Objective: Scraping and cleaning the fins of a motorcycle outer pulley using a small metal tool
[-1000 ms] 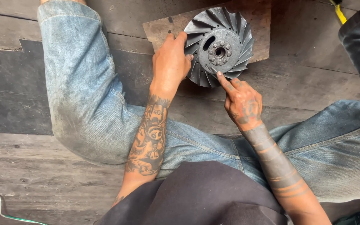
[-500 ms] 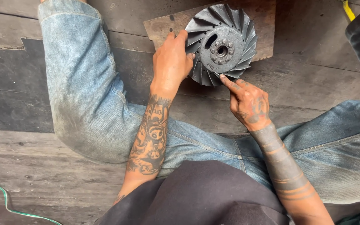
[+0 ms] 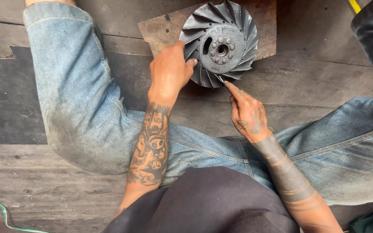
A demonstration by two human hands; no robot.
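A dark grey metal fan wheel (image 3: 221,43) with curved blades and a bolted hub lies on a rusty flat plate (image 3: 165,28) on the wooden floor. My left hand (image 3: 169,71) grips the wheel's left rim, fingers curled over the blades. My right hand (image 3: 247,112) is below the wheel, fingers pinched together with the tip pressed at the lower blades. Whether it holds a small tool is too fine to see.
My legs in blue jeans (image 3: 78,95) spread to both sides on dark wooden planks (image 3: 18,190). A green wire (image 3: 1,215) curls at the bottom left. A yellow item (image 3: 354,5) pokes in at the top right.
The wheel and both hands keep their hold; the view has shifted slightly, and my right fingertip has stayed at the lower blades.
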